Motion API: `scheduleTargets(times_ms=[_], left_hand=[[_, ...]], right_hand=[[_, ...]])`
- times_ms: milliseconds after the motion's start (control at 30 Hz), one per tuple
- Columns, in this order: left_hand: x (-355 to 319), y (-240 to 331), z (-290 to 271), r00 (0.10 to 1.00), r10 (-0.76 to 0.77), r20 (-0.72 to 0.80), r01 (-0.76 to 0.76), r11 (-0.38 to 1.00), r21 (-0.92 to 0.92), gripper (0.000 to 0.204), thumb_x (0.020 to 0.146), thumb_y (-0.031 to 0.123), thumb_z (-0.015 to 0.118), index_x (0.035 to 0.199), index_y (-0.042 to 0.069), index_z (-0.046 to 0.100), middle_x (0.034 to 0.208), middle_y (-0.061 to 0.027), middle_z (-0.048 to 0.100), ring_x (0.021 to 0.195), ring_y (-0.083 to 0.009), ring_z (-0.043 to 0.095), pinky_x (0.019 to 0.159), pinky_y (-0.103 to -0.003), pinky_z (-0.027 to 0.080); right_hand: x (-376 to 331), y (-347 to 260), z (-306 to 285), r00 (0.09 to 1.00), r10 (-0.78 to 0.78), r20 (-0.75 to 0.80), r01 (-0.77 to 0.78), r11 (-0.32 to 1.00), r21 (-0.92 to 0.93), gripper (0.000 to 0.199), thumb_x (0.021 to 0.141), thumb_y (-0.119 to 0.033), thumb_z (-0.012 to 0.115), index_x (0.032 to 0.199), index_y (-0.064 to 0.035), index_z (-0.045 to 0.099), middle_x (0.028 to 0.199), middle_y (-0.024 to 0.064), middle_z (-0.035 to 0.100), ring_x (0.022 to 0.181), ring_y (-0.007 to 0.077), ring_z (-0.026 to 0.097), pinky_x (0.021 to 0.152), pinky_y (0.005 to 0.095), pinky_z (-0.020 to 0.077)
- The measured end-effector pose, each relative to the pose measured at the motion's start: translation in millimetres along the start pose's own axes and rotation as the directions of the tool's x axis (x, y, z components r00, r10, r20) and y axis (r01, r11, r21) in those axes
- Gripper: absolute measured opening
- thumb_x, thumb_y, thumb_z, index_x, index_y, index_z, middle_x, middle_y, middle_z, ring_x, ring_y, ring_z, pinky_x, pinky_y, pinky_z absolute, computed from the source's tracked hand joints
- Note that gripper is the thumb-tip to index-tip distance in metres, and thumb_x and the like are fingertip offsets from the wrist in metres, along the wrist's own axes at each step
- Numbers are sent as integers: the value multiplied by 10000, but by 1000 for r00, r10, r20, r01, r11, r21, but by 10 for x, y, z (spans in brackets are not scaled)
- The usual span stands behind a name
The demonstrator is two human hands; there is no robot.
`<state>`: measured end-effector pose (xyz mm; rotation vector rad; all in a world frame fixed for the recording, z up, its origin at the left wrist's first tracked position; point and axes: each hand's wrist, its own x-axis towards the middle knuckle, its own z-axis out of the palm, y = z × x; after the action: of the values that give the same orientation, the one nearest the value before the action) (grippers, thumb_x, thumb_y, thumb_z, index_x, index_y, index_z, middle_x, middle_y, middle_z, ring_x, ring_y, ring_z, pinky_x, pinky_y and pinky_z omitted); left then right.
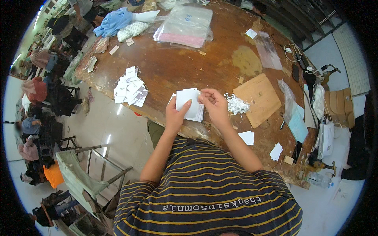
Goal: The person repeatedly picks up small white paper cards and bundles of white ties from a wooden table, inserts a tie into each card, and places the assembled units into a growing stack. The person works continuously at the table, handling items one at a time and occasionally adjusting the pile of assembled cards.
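My left hand point(175, 115) holds a small stack of white paper cards point(188, 103) above the near edge of the brown wooden table point(185, 67), thumb pressed on the top card. My right hand point(214, 103) pinches the stack's right edge with its fingertips. Just right of my right hand lies a small heap of white shredded paper strips point(236, 105). A loose pile of similar white cards point(130, 87) lies on the table to the left of my hands.
A light wooden board point(258, 98) sits right of the shreds. Clear plastic bags point(185, 24), blue cloth point(114, 21), loose white cards point(247, 137), cables and a phone point(296, 72) lie about the table. A metal-framed chair point(84, 173) stands at lower left; people sit further left.
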<state>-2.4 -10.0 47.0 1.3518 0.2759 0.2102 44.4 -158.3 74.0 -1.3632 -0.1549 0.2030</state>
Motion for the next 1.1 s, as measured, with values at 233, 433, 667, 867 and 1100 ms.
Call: scheduleTargets(times_ms=[233, 433, 667, 867, 1100], left_hand=[[-16, 42, 5, 998, 49, -28, -48, 998, 35, 252, 863, 114, 706, 1043, -33, 609, 947, -57, 657, 824, -94, 600, 721, -246, 490], [-68, 24, 1, 990, 131, -61, -128, 991, 49, 236, 865, 119, 705, 1025, -31, 618, 922, -55, 655, 810, -78, 585, 692, -237, 480], [-26, 85, -168, 791, 565, 233, -542, 472, 696, 168, 751, 103, 715, 914, 80, 680, 983, -13, 682, 757, -185, 603, 688, -305, 489], [-174, -49, -403, 495, 664, 561, -658, -136, 741, 215, 689, 114, 672, 899, 156, 695, 999, 58, 685, 741, -163, 568, 621, -304, 441], [491, 100, -1427, 721, 641, 263, -168, -207, 964, 284, 769, 199, 678, 1048, 171, 631, 1080, -15, 617, 872, -230, 587, 713, -404, 465]], right_hand=[[49, -28, 143, 957, -284, 50, 264, 794, -548, 100, 915, -83, 580, 909, 16, 591, 830, 96, 576, 720, 184, 580, 653, 304, 463], [67, -41, 210, 919, -375, 121, 367, 701, -611, 89, 912, -78, 544, 892, 9, 543, 809, 144, 529, 737, 299, 562, 662, 363, 449], [87, 92, 173, 993, 91, 78, -85, 993, -80, 130, 943, -132, 561, 888, -14, 565, 823, 48, 607, 718, 155, 579, 624, 287, 467], [363, 385, 43, 983, 153, 100, -118, 948, -295, 174, 926, -172, 597, 816, -39, 620, 753, 34, 638, 622, 82, 538, 570, 228, 427], [792, 789, -198, 995, -9, 98, 56, 871, -487, 296, 851, -274, 679, 912, 14, 654, 774, 106, 631, 679, 194, 569, 661, 342, 458]])
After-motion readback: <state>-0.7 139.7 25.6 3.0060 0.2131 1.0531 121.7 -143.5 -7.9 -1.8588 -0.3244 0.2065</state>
